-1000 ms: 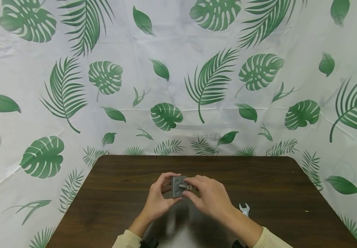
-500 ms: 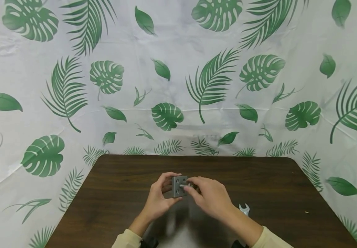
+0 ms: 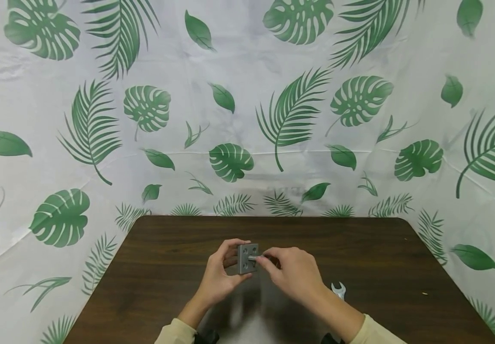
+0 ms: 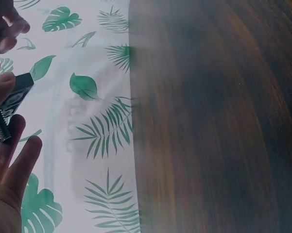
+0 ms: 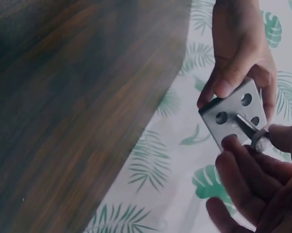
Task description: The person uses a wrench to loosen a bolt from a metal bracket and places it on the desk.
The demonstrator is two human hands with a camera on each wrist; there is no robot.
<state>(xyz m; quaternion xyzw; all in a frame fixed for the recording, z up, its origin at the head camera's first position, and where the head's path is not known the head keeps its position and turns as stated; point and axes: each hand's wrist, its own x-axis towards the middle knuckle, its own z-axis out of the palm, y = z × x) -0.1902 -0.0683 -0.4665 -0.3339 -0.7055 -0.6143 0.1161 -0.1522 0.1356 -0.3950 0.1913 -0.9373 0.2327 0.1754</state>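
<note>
In the head view, my left hand (image 3: 217, 277) grips a square grey metal plate (image 5: 230, 108) by its edges and holds it up above the table. The plate has holes near its corners, and a bolt (image 5: 247, 126) stands in its middle, pointing toward my right hand (image 3: 295, 274). That hand pinches the bolt at its head end between thumb and fingers. From the left wrist view, a threaded shank (image 4: 0, 126) sticks out on the plate's other side, near the left fingers. In the right wrist view, the right thumb lies right at the bolt head.
An open-end wrench (image 3: 339, 289) lies on the dark wooden table (image 3: 178, 239) beside the right forearm, which covers part of it. A tiny yellowish scrap (image 3: 425, 293) is farther right. Behind the table hangs a white cloth (image 3: 238, 119) with green leaves.
The right fingers and thumb have shifted on the bolt, and its head, visible a second ago, is now covered in the head view. The left hand and plate stay almost in place.
</note>
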